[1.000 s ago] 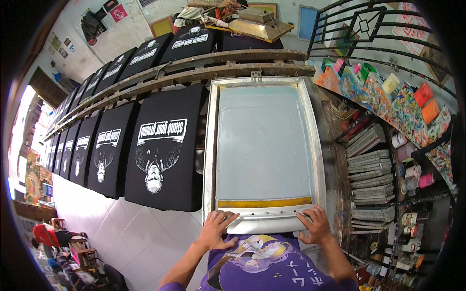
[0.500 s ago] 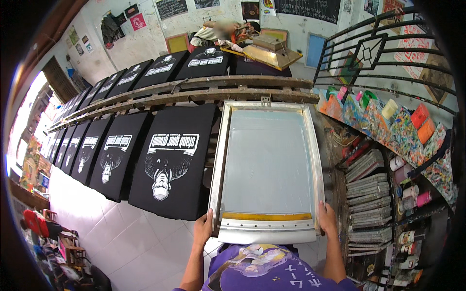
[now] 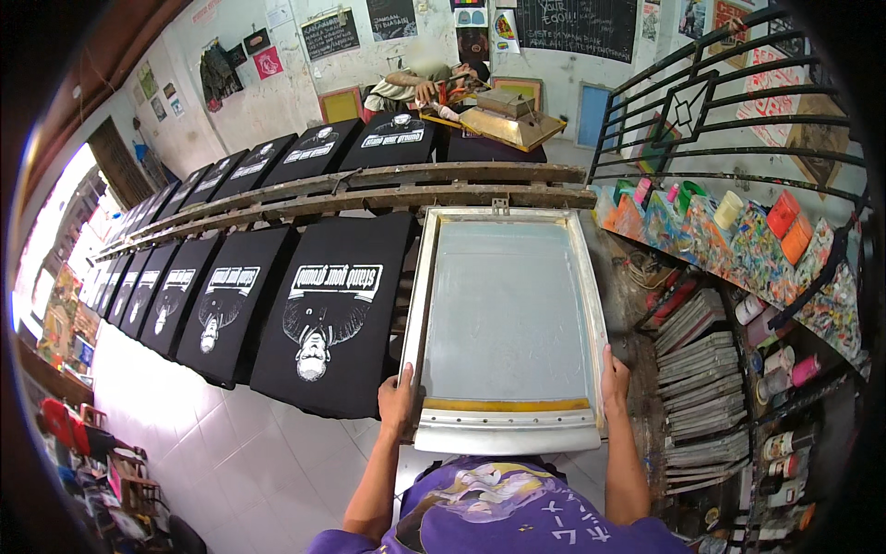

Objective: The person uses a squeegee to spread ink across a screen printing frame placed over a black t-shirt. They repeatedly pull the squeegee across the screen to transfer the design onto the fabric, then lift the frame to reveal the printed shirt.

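A screen-printing frame (image 3: 508, 305) with silver metal sides and pale grey mesh lies in front of me. My left hand (image 3: 395, 399) is closed on its left side, near the closest corner. On the opposite side, my right hand (image 3: 616, 380) grips the frame with the thumb along the top edge. Across the near end rests a squeegee (image 3: 506, 436) with a silver handle and an amber blade; neither hand is on it. Whatever lies beneath the frame is hidden. Just left of it is a black shirt (image 3: 328, 305) with a white printed portrait and lettering.
More printed black shirts (image 3: 226, 286) run leftward in a row. Beyond wooden rails (image 3: 369, 180) lies a second row, where another person (image 3: 426, 88) bends over a frame (image 3: 512, 120). A paint-splashed shelf (image 3: 738, 245) and stacked screens (image 3: 701, 388) stand at right.
Both hands sit slightly farther up the frame's sides, the right one more clearly. The view has tilted upward a little. The other person's arm has shifted.
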A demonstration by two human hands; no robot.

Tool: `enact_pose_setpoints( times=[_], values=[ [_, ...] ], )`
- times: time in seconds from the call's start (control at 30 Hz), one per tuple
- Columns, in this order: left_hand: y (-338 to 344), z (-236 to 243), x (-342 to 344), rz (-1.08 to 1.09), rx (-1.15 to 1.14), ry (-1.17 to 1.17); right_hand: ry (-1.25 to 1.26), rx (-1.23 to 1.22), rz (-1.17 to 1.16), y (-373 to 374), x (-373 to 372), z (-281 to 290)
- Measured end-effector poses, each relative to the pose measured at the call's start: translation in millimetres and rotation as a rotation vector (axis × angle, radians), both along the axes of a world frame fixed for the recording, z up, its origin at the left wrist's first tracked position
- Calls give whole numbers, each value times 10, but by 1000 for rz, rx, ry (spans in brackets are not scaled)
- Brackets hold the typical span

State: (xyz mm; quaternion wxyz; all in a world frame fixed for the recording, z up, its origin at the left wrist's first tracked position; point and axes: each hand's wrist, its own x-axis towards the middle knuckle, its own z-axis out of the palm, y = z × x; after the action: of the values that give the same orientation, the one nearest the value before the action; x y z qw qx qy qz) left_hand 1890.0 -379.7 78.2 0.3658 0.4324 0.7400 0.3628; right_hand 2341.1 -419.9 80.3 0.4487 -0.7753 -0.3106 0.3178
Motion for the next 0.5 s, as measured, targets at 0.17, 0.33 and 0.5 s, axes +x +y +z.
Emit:
enact_pose_setpoints(
  times=[0.17, 0.33, 0.5],
  values=[
    [-211, 326, -20, 52, 60, -67, 21, 143, -8, -124, -59, 69],
    [-607, 529, -552, 176, 70, -55, 8, 269, 50, -239, -500, 339],
    [-1437, 938, -1153, 308, 210, -209, 139, 359, 195, -218, -1353, 641]
  ],
)
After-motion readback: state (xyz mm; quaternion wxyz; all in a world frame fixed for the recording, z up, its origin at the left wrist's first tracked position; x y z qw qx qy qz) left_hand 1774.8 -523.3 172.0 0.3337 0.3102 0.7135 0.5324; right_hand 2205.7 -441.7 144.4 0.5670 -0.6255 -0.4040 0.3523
